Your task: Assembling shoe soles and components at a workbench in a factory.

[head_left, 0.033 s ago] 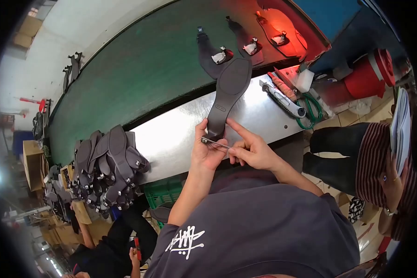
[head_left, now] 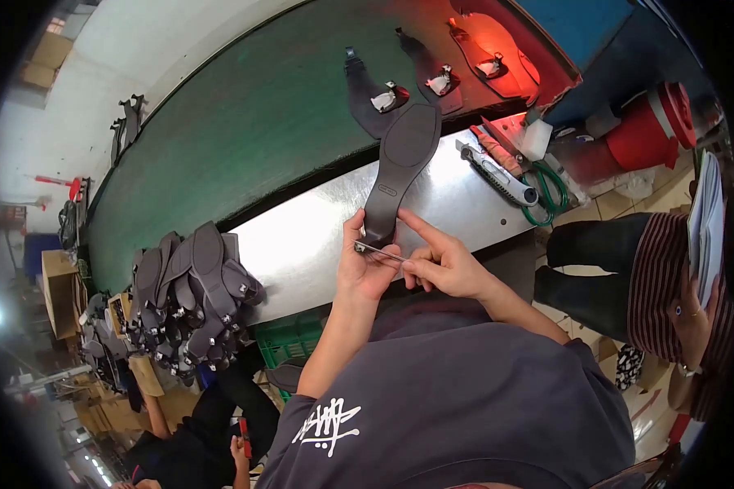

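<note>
My left hand [head_left: 360, 273] is closed around the heel end of a dark grey sandal sole [head_left: 412, 143], underside up, its toe end pointing away. A thin, pale rod-like piece [head_left: 382, 252] crosses below the heel, from my left fingers to my right hand [head_left: 453, 269]. The right thumb and curled fingers pinch its near end, while the right index finger stretches out to the sole's edge. Whether this piece is a tool or a strap I cannot tell. Beyond the toe, sandals [head_left: 371, 98] with straps and white wrapping lie on the green surface.
A pile of dark sandals [head_left: 208, 265] lies at the left by the metal ledge [head_left: 294, 244]. To the right are a utility knife [head_left: 497, 175], scissors [head_left: 504, 138] and a green cord [head_left: 554, 196]. A person holding papers [head_left: 705, 220] stands right; another [head_left: 196, 440] works lower left.
</note>
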Tool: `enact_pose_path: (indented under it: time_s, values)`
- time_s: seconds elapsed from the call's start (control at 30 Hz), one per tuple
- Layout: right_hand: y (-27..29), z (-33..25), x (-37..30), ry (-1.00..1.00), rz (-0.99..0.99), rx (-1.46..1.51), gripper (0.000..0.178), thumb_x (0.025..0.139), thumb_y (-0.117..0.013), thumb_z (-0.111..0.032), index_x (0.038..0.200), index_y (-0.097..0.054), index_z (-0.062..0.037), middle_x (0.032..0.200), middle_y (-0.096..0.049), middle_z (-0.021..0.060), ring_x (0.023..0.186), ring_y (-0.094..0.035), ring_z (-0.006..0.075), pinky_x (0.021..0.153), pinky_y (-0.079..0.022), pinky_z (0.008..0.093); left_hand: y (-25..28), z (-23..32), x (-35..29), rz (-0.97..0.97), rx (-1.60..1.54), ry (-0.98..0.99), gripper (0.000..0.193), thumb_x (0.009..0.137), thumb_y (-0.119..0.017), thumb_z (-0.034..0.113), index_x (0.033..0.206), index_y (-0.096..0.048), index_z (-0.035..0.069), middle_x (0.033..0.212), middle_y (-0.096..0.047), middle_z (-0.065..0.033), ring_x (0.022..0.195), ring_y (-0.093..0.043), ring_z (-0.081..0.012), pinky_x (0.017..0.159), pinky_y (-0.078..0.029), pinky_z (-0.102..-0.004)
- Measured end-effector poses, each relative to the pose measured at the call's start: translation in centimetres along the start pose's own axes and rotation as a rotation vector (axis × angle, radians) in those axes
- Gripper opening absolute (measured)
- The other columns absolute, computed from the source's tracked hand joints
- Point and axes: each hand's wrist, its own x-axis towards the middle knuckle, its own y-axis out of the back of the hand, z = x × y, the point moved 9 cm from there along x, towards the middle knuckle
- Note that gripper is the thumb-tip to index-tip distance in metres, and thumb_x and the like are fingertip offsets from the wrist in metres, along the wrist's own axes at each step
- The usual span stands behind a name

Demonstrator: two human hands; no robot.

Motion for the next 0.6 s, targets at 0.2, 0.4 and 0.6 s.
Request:
enact_pose_path:
  time_s: [0.2, 0.4, 0.6]
  values:
    - [0.7, 0.7, 0.2, -0.039, 0.024, 0.075, 0.062, 0.092, -0.052, -0.004, 0.149, -0.028, -0.0114, 0.073, -0.064, 0.0047, 0.053, -0.05, 0.0067, 0.053, -0.043, 0.022, 0.2, -0.4, -0.3, 0.128, -0.051, -0.043, 0.026, 0.085, -0.066, 0.033, 0.091, -0.061, 0.008, 0.082, -0.065, -0.006, 0.055, -0.048, -0.0111, 0.044, -0.035, -0.0216]
    - [2.2, -1.1, -0.6, 0.418, 0.395, -0.415, 0.043, 0.092, -0.052, -0.002, 0.135, -0.05, -0.0044, 0.092, -0.067, 0.0053, 0.067, -0.057, 0.008, 0.062, -0.048, 0.0237, 0.4, -0.7, 0.5, 0.11, -0.087, -0.064, 0.021, 0.086, -0.066, 0.028, 0.091, -0.06, 0.009, 0.084, -0.066, -0.0025, 0.066, -0.056, -0.011, 0.04, -0.029, -0.0213]
    - [2.5, 2.1, -0.2, 0.136, 0.27, 0.092, 0.035, 0.096, -0.049, -0.007, 0.131, -0.053, -0.0018, 0.075, -0.057, 0.0016, 0.06, -0.048, 0.006, 0.054, -0.042, 0.0203, 1.5, -0.7, 0.5, 0.192, 0.032, -0.057, 0.019, 0.086, -0.067, 0.028, 0.092, -0.06, 0.011, 0.085, -0.065, -0.0009, 0.066, -0.056, -0.0097, 0.039, -0.028, -0.0217]
